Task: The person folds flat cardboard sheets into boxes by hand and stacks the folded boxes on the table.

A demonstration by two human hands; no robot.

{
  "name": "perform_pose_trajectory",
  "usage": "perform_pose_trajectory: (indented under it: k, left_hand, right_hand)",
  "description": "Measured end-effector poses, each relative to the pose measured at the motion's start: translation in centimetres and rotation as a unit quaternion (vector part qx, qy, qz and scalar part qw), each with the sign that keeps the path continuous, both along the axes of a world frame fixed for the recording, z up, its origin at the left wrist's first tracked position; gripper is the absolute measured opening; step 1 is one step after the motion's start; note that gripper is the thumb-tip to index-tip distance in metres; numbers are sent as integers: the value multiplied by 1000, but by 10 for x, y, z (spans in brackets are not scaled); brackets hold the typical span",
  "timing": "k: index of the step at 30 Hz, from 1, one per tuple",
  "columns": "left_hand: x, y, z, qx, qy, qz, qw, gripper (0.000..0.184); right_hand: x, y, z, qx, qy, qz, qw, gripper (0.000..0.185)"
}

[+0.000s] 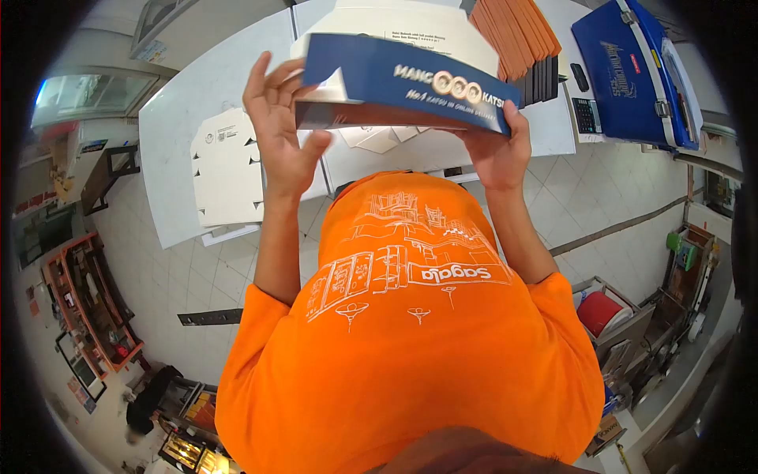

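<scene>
A blue cardboard food box (371, 71), printed "MANG" and "KATSU" in white, is raised in front of my chest with its lettered side facing me. At its right end my right hand (501, 150) grips it, thumb on the printed side and the other fingers underneath, partly hidden. My left hand (280, 126) is at the opposite end, fingers spread and thumb apart. Some of its fingertips meet the box's edge; whether they press on it I cannot tell. Behind the box lies white cardboard (379, 17) with small dark print.
A flat white box blank (229, 170) lies on the white table (170, 158) at left. To the right are a stack of orange-brown cardboard (513, 35), black pieces (541, 83), a calculator (586, 115) and a blue case (628, 75). Shelves (91, 300) stand behind on the left.
</scene>
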State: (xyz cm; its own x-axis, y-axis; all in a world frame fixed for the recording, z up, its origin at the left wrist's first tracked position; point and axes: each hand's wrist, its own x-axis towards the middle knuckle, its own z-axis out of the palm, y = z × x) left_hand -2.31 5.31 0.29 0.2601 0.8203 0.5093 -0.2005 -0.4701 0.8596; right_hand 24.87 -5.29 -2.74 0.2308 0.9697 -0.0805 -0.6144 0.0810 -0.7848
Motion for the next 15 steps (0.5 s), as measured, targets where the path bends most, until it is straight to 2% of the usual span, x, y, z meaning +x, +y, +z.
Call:
perform_pose_trajectory:
  k: [1, 2, 3, 5, 6, 8, 9, 11, 12, 13, 14, 15]
  left_hand:
    - [-1, -2, 1, 29, 41, -2, 999, 90]
    - [-12, -4, 7, -2, 187, -11, 982, 68]
    - [-23, -4, 11, -34, 328, -21, 944, 47]
    - [-23, -3, 7, 33, 320, -29, 946, 29]
    - [-23, -2, 5, 66, 316, -33, 946, 23]
    - [-24, -2, -1, 171, 362, -57, 914, 29]
    - [-25, -4, -4, 222, 384, -71, 893, 33]
    - [-20, -15, -8, 227, 406, -82, 881, 35]
    - [-18, -21, -16, 219, 402, -90, 885, 37]
    - [-19, -25, -22, 212, 397, -97, 888, 38]
    - [-21, -27, -24, 180, 399, -130, 890, 31]
    - [-23, -31, -23, 74, 411, -152, 896, 28]
  right_hand:
    - [0, 2, -1, -25, 45, 24, 998, 61]
    - [-2, 5, -2, -40, 60, 14, 997, 68]
    - [1, 5, -8, -45, 75, 26, 996, 66]
    - [11, -1, -28, -60, 107, 51, 991, 61]
    - [12, -2, -37, -76, -12, 43, 996, 57]
    - [12, -4, -51, -103, -246, 28, 963, 50]
    - [11, -7, -47, -50, -346, 53, 935, 48]
    - [8, -10, -28, 60, -529, 100, 841, 43]
    - [4, -9, -22, 106, -482, 134, 859, 34]
    - [-5, -12, -15, 58, -406, 146, 900, 32]
    - [-16, -19, -6, 10, -325, 155, 933, 29]
    - [-28, -25, -1, -38, -241, 161, 956, 27]
